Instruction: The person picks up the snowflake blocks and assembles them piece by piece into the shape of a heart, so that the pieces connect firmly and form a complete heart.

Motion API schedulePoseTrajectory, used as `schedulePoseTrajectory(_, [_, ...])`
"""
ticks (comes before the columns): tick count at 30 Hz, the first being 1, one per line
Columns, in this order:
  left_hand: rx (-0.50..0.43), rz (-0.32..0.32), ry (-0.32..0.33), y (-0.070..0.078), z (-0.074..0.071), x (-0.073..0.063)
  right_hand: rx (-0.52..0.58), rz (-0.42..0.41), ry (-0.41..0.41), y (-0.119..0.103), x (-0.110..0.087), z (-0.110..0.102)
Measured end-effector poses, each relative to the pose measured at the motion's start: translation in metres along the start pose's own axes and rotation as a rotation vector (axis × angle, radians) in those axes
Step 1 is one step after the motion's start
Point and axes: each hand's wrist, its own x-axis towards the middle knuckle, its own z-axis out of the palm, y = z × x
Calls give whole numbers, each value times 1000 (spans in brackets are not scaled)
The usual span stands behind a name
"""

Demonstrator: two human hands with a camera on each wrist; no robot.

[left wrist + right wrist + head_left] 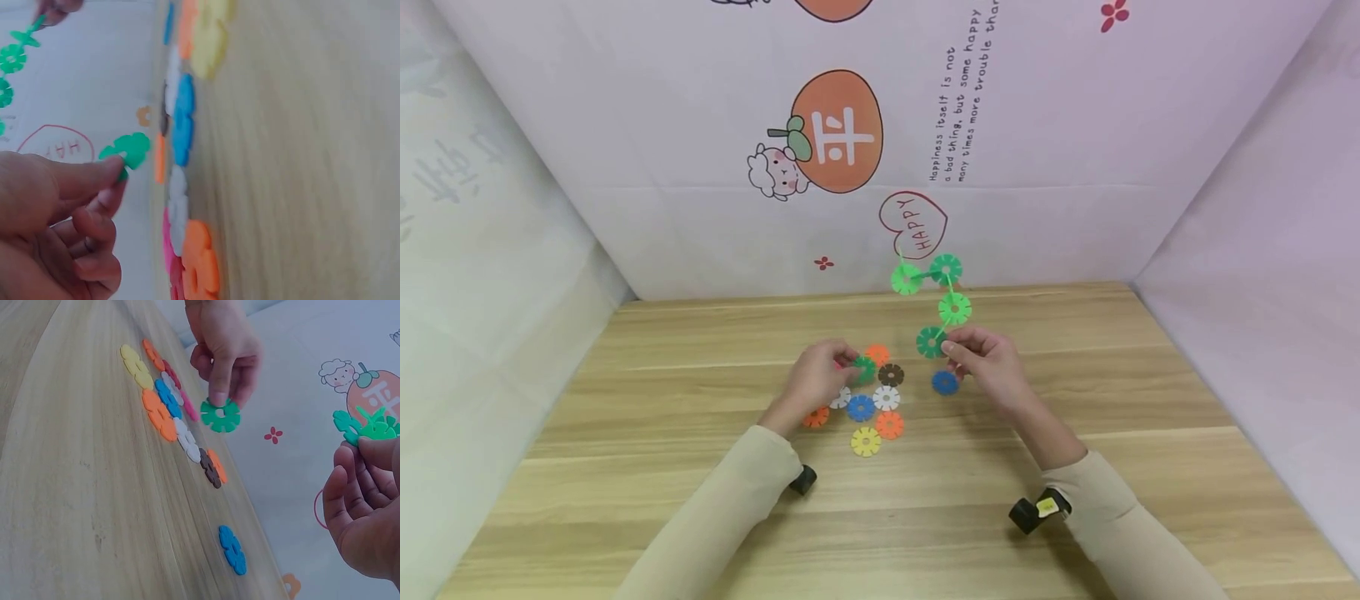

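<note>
My left hand pinches one green slotted disc between thumb and fingertips, above the loose discs. In the left wrist view that green disc stands clear of the table. My right hand pinches the lowest dark green disc of a chain of interlocked discs in light and dark green. From there the chain rises away from the hand, past a light green disc, and bends left at its top. The chain's near end shows beside the thumb in the right wrist view. A blue disc lies just below the right hand.
Loose slotted discs lie flat on the wooden table, among them yellow, orange, blue, white and brown. A pink one is partly covered. Printed white cloth walls enclose the table's back and sides.
</note>
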Motion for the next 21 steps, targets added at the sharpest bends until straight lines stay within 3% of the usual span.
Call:
schedulePoseTrajectory(6, [-244,83,13,9,-3,-15,25,-2,-3,-2,0,5])
schedulePoseTrajectory(13, [-525,82,5,29,-1,-34,49,-19,-8,-4,0,10])
schedulePoseTrajectory(18, [-598,46,17,39,5,-40,64,-31,-11,-7,-1,13])
schedulePoseTrajectory(21, [-596,59,70,42,10,-42,82,-34,-13,-7,-2,16])
